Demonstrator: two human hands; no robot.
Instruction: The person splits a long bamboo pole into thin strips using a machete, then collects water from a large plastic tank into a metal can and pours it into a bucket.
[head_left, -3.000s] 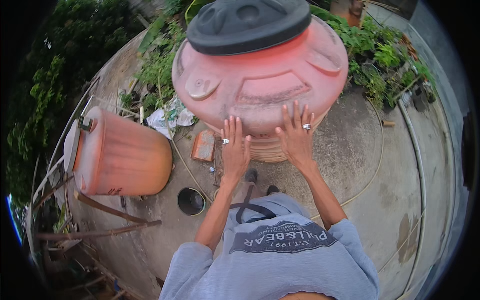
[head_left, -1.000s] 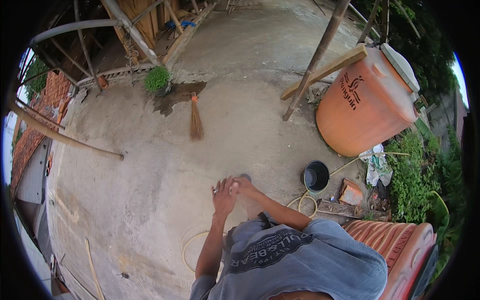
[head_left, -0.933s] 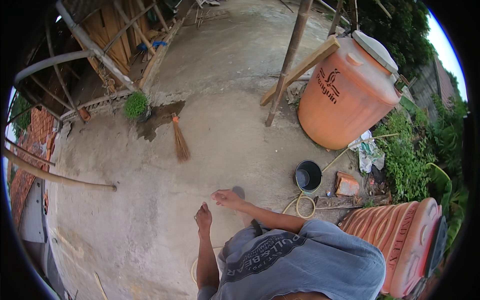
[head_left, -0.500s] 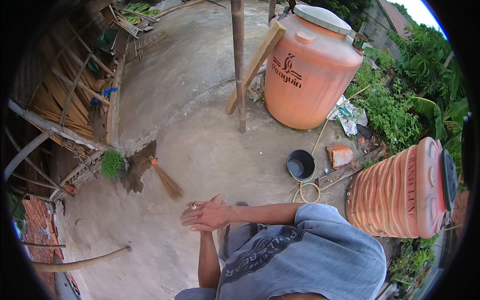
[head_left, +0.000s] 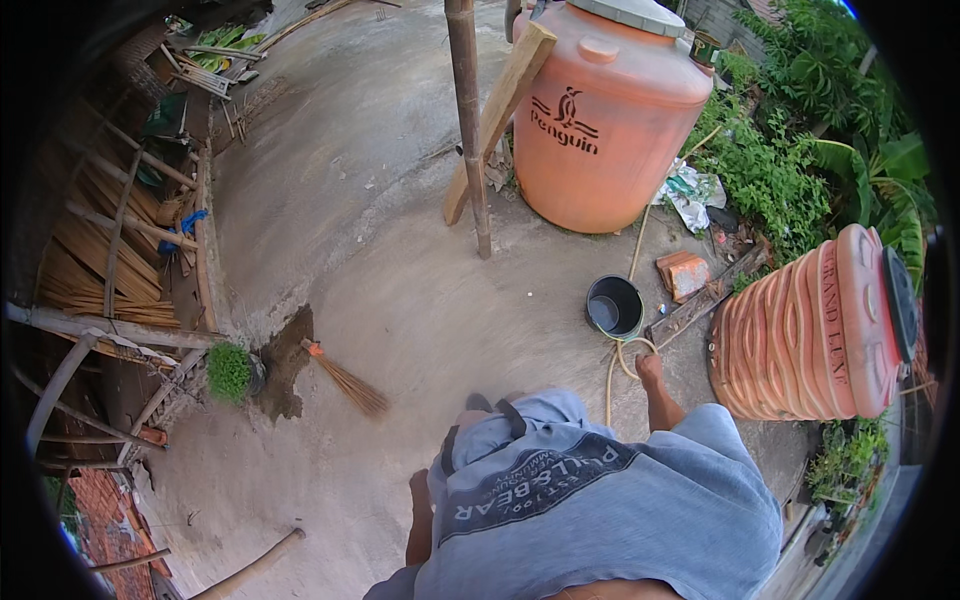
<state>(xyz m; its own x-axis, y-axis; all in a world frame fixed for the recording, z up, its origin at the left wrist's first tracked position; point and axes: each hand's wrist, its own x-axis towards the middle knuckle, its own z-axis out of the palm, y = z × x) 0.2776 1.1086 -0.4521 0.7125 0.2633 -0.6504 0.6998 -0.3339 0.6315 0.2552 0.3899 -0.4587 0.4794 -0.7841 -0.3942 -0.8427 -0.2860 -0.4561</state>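
Observation:
My right hand is stretched out to the right, low beside the looped end of a pale yellow hose. Whether it touches the hose, and how its fingers lie, is too small to make out. Just beyond stands a black bucket with a dark inside. My left hand hangs down at my left side, next to my blue-grey clothing, its fingers hidden. Ahead and to the left, a stick broom with an orange binding lies on the concrete.
A large orange water tank stands ahead, with a bamboo post and a leaning plank before it. A ribbed orange tank is at the right. Bricks lie near the bucket. A green plant grows by a wet patch.
My hands have come apart from each other. The right has swung out to the right toward the hose; the left has dropped to my side.

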